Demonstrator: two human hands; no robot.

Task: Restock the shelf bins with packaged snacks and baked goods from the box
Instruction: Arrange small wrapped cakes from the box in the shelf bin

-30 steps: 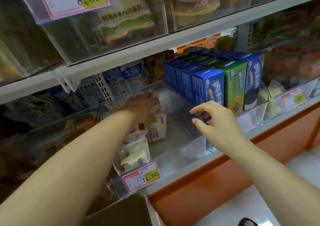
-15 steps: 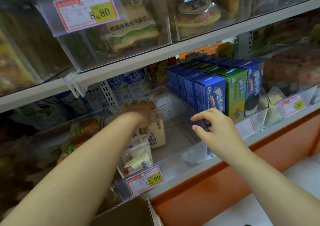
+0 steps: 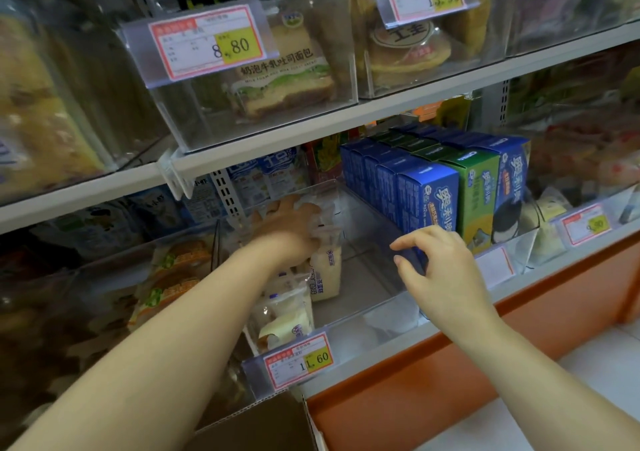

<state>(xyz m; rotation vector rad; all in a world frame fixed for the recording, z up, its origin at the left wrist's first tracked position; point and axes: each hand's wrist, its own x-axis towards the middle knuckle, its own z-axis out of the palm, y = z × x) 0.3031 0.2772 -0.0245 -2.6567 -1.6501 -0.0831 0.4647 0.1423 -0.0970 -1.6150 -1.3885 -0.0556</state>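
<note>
Hands both up at the middle shelf. Our left hand (image 3: 287, 229) is deep in the clear bin (image 3: 377, 315), laid over the top of an upright cream packet (image 3: 325, 268). We cannot tell whether the fingers curl round the wrapper, because the back of the hand hides them. Our right hand (image 3: 440, 270) hovers over the bin's right side, fingers loose and parted, holding nothing, just in front of the blue biscuit boxes (image 3: 427, 201). More packets (image 3: 287, 322) lean along the bin's left wall, toward the 1.60 price tag (image 3: 298, 360). The bin's right half shows bare floor. The cardboard box (image 3: 263, 426) sits at the bottom edge, contents out of view.

Step, as we judge it: seating or straightening packets in this bin. The next move likely calls for fetching more stock from the box and starting a second row.
</note>
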